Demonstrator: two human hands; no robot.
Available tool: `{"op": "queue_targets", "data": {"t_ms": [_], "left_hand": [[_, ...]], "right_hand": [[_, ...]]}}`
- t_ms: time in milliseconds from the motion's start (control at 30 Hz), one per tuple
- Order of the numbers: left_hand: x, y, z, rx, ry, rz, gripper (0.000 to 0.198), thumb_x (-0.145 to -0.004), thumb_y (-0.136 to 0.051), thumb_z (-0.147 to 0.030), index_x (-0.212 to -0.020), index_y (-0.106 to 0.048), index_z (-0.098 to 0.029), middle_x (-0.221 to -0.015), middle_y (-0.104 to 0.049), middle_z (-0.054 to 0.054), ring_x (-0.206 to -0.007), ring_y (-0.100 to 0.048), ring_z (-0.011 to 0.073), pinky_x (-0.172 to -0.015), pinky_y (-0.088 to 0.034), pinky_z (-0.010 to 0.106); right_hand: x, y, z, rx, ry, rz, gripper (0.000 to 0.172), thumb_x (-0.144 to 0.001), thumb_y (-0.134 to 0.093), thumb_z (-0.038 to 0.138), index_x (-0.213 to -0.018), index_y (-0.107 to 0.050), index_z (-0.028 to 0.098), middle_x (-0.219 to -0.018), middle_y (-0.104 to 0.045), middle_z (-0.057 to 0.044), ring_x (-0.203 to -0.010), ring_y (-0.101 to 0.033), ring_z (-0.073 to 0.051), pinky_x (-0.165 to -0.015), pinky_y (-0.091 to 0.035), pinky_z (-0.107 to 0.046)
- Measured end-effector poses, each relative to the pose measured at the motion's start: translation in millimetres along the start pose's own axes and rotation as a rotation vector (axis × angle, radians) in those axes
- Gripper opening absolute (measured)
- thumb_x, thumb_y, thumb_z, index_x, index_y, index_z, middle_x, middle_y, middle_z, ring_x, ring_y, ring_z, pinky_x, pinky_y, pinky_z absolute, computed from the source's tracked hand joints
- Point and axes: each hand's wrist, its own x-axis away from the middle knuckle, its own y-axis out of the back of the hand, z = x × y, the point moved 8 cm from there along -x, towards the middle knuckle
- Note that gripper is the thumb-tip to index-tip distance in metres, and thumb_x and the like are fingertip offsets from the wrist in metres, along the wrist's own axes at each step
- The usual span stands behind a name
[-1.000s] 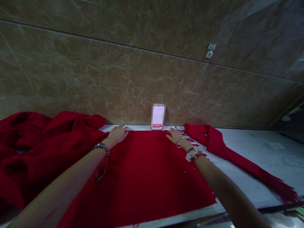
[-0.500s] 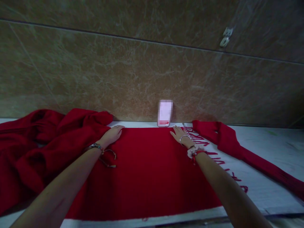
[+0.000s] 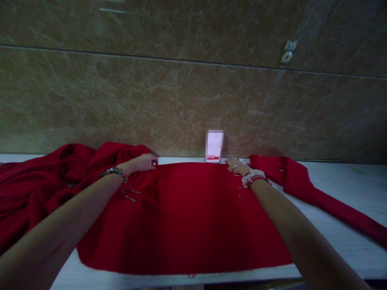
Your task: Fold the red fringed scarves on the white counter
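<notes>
A wide red scarf (image 3: pixel 193 217) lies spread before me, its far edge slightly bowed and its left part bunched in folds. My left hand (image 3: pixel 145 162) is closed at the far left corner of the flat part, fingers curled round the edge. At the far right corner, my right hand (image 3: pixel 234 164) grips the edge with bent fingers, partly hidden by its own wrist. The fringe along the right side is now out of sight. Between the hands, a phone (image 3: pixel 214 147) with a lit, blurred screen leans against the wall.
The scarf lies on a white table (image 3: pixel 341 185) against a brown marbled tile wall (image 3: pixel 151 100). To the right runs a long, narrow red knitted piece (image 3: pixel 302 187), folded at its far end. A small white fitting (image 3: pixel 288 52) is fixed on the wall.
Both hands, flat on the scarf before, have closed on its far edge. The cloth has lifted slightly and creased near the left hand, and the fringe has gone from view. The camera has tilted slightly.
</notes>
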Motion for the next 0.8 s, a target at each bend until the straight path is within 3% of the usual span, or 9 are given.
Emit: {"op": "queue_targets", "data": {"t_ms": [100, 200, 367, 633, 800], "left_hand": [[7.5, -5.3, -4.7, -0.005, -0.016, 0.066, 0.022, -0.068, -0.052, -0.023, -0.086, -0.063, -0.019, -0.082, -0.064, 0.002, -0.074, -0.058, 0.0145, -0.067, -0.043, 0.020], [14.0, -8.8, -3.0, -0.041, -0.002, 0.102, 0.022, -0.067, -0.051, -0.020, -0.084, -0.064, -0.020, -0.080, -0.065, 0.001, -0.072, -0.058, 0.0150, -0.066, -0.043, 0.020], [24.6, 8.6, 3.5, -0.026, -0.001, 0.022, 0.020, -0.073, -0.047, -0.023, -0.082, -0.065, -0.018, -0.082, -0.065, 0.004, -0.074, -0.058, 0.0149, -0.069, -0.042, 0.021], [58.8, 52.3, 3.2, 0.027, -0.066, -0.058, 0.027, -0.082, -0.041, -0.031, -0.089, -0.063, -0.016, -0.086, -0.064, 0.003, -0.075, -0.057, 0.0137, -0.071, -0.039, 0.020], [105.1, 66.2, -19.4, 0.040, -0.148, -0.005, 0.027, -0.084, -0.043, -0.030, -0.089, -0.062, -0.012, -0.088, -0.063, 0.004, -0.078, -0.053, 0.0126, -0.074, -0.037, 0.021]], "right_hand": [[-2.2, -5.4, -0.4, 0.055, -0.002, 0.079, 0.025, -0.085, -0.049, 0.031, -0.105, -0.054, 0.017, -0.108, -0.056, -0.006, -0.091, -0.056, -0.016, -0.078, -0.048, -0.037], [1.5, 1.3, 1.0, 0.097, 0.012, 0.081, 0.024, -0.083, -0.052, 0.022, -0.104, -0.056, 0.013, -0.108, -0.058, -0.010, -0.096, -0.056, -0.019, -0.082, -0.046, -0.035], [22.0, 27.7, -5.9, 0.138, 0.059, 0.046, 0.031, -0.076, -0.055, 0.016, -0.107, -0.059, 0.011, -0.113, -0.059, -0.014, -0.103, -0.054, -0.023, -0.085, -0.041, -0.028], [85.8, 72.1, -17.4, 0.231, 0.183, 0.025, 0.023, -0.075, -0.055, 0.018, -0.096, -0.062, 0.011, -0.099, -0.064, -0.016, -0.091, -0.059, -0.025, -0.080, -0.041, -0.036], [136.4, 88.0, -14.7, 0.231, 0.249, 0.006, 0.012, -0.074, -0.054, 0.018, -0.083, -0.062, 0.018, -0.086, -0.065, -0.011, -0.082, -0.058, -0.024, -0.079, -0.040, -0.037]]}}
